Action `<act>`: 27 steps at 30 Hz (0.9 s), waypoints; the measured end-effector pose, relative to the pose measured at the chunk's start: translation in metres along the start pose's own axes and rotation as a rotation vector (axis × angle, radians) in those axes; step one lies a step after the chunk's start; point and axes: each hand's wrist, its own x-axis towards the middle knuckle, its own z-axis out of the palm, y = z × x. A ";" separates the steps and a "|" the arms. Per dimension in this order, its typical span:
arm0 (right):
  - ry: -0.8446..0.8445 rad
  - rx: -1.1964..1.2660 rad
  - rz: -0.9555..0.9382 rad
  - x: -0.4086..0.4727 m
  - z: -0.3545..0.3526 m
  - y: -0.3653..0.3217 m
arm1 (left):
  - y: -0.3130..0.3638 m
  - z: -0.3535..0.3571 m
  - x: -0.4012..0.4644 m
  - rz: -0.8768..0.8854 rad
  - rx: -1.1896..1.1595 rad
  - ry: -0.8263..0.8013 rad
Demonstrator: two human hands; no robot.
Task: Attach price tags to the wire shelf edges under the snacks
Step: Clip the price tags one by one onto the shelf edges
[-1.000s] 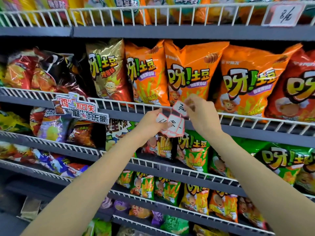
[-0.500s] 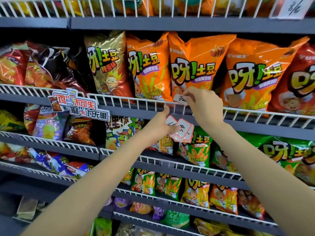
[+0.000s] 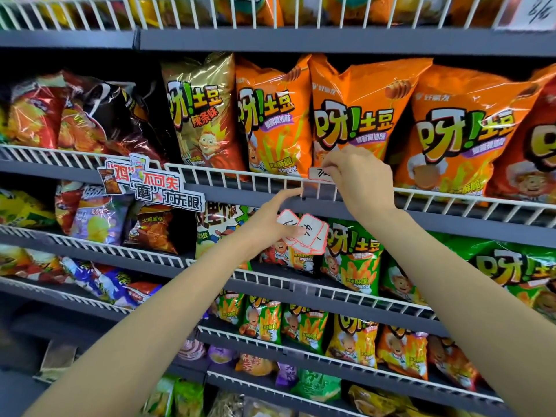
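Note:
My right hand point(image 3: 359, 179) pinches a white red-edged price tag point(image 3: 319, 174) against the top wire of the white wire shelf edge point(image 3: 240, 179), under the orange snack bags point(image 3: 358, 112). My left hand point(image 3: 270, 224) sits just below, with its index finger touching a clear tag holder point(image 3: 316, 192) on that edge. It grips a small stack of price tags point(image 3: 307, 233) with handwritten numbers. Part of the placed tag is hidden by my right fingers.
A cut-out promo sign point(image 3: 150, 185) hangs on the same rail to the left. Green snack bags point(image 3: 352, 260) fill the shelf below, with more wire rails under them. Another handwritten tag point(image 3: 538, 10) hangs at the top right on the upper shelf rail.
My right hand carried the single tag up from the stack to the wire rail. My left hand dropped slightly with the stack and stretched its index finger to the rail.

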 end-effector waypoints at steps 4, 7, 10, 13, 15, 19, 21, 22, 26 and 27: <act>0.008 0.037 -0.011 -0.001 -0.001 0.000 | -0.002 -0.007 -0.002 0.029 0.128 -0.037; -0.022 -0.031 -0.058 -0.002 0.007 0.001 | -0.003 -0.011 -0.003 0.038 0.208 -0.050; -0.035 -0.094 -0.054 -0.004 0.016 0.003 | -0.003 -0.013 -0.003 0.043 0.246 -0.050; -0.014 -0.084 -0.057 -0.006 0.021 0.002 | -0.003 -0.014 -0.002 0.047 0.247 -0.059; 0.034 -0.053 -0.077 -0.012 0.025 0.001 | -0.002 -0.014 -0.002 0.043 0.244 -0.065; 0.063 -0.062 -0.066 -0.022 0.032 -0.001 | -0.002 -0.014 -0.002 0.041 0.226 -0.064; 0.029 -0.123 -0.074 -0.022 0.030 -0.002 | -0.002 -0.014 -0.003 0.043 0.227 -0.065; 0.005 -0.163 -0.085 -0.023 0.028 -0.003 | -0.002 -0.014 -0.002 0.044 0.226 -0.065; -0.043 -0.219 -0.092 -0.026 0.022 -0.004 | -0.002 -0.013 -0.002 0.037 0.230 -0.061; -0.037 -0.219 -0.093 -0.027 0.021 -0.004 | -0.002 -0.012 -0.002 0.038 0.231 -0.056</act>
